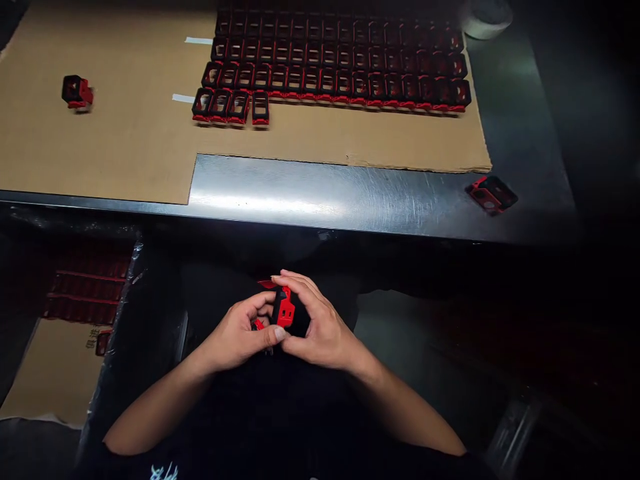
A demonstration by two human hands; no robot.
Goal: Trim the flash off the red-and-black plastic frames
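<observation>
At far left, a bin (134, 273) beside the table contains rows of dark red pieces (87, 287) above bare cardboard, and above it a lone red-and-black piece (77, 92) sits on the cardboard sheet (130, 147). Next, the left hand (237, 338) has its thumb across the lower end of a red-and-black housing (285, 310), fingers curled behind; a small red bit (259, 325) shows among them, though whether it is part of the housing I cannot tell. The housing stands between both hands, in front of the person, clamped by the right hand (323, 327) too: fingertips over its upper end, thumb at its lower end, palm apart. Beyond, ranks of similar frames (335, 65) fill the cardboard; farther right, another piece (493, 195) lies on the steel tabletop (310, 193)
</observation>
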